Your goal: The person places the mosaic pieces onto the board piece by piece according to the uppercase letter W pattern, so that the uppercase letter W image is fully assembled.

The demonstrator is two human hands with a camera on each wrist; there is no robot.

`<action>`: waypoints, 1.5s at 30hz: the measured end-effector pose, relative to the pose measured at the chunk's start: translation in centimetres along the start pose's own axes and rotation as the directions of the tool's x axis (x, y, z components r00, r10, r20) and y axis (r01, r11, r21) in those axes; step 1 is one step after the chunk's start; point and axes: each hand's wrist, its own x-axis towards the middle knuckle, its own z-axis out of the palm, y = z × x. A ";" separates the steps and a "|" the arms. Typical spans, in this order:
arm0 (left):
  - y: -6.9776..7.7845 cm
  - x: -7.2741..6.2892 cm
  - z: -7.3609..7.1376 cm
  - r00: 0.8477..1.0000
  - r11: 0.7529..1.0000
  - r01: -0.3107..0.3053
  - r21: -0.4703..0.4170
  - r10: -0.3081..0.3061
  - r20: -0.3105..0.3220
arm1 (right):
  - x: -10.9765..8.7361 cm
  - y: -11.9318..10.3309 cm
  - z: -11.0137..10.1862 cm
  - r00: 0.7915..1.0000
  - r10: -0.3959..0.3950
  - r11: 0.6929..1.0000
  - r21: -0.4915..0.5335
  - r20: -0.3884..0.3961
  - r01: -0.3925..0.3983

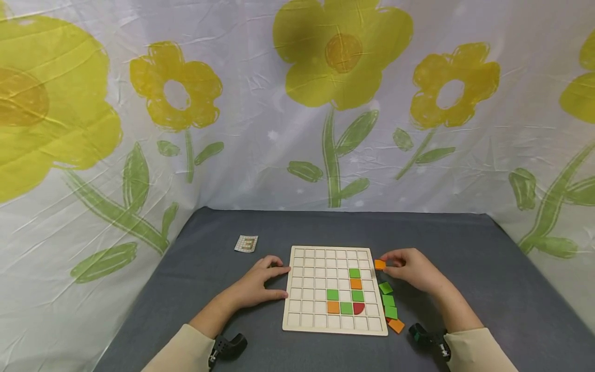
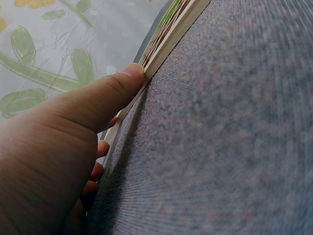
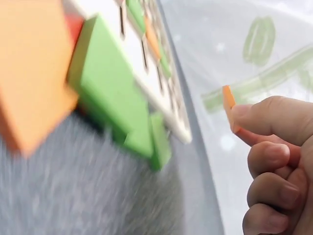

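Observation:
A square wooden grid board [image 1: 307, 322] lies on the table, with several green and orange square tiles and one red quarter-round tile [image 1: 358, 308] set in its cells. My left hand [image 1: 255, 283] rests at the board's left edge, thumb and a fingertip touching the rim; the left wrist view shows the thumb [image 2: 120, 88] against the wooden side. Between thumb and forefinger my right hand [image 1: 413, 267] pinches an orange square tile [image 1: 379, 264], beside the upper right edge of the board. In the right wrist view this orange tile [image 3: 228, 108] is seen nearly edge-on.
Right of the board lie loose green tiles [image 1: 389, 300] and an orange tile [image 1: 396, 325], with a bit of red under them. A small printed card [image 1: 246, 243] with a grid pattern lies at the back left. A flowered cloth [image 1: 251, 155] hangs behind the dark table.

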 end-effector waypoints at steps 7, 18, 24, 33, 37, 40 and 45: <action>-0.1 0.0 -0.3 1.000 1.000 -0.007 0.004 0.007 -0.005 | -0.1 -3.0 0.3 0.999 -0.040 0.999 -0.003 -0.025 0.040; -0.1 -0.1 -0.5 1.000 1.000 -0.003 0.005 0.003 -0.012 | -0.1 -6.2 2.4 0.998 -0.056 0.997 0.062 0.022 0.055; -0.2 -0.2 0.1 1.000 1.000 -0.012 -0.009 0.012 -0.013 | 0.3 -6.3 4.1 0.996 -0.069 0.997 0.047 0.057 0.067; 0.0 0.1 0.6 1.000 1.000 0.000 -0.029 0.000 0.010 | 1.3 -6.9 6.3 0.987 -0.094 0.995 -0.030 0.127 0.099; 0.1 0.0 0.4 1.000 1.000 0.001 -0.027 0.000 0.010 | 1.6 -7.2 6.8 0.983 -0.108 0.991 -0.067 0.147 0.119; 0.1 0.0 0.3 1.000 1.000 0.000 -0.023 0.000 0.008 | 2.0 -7.4 7.3 0.982 -0.114 0.986 -0.106 0.148 0.130; 0.1 -0.1 -0.1 1.000 1.000 0.001 -0.012 -0.001 0.002 | 2.5 -7.6 8.1 0.982 -0.139 0.972 -0.172 0.127 0.160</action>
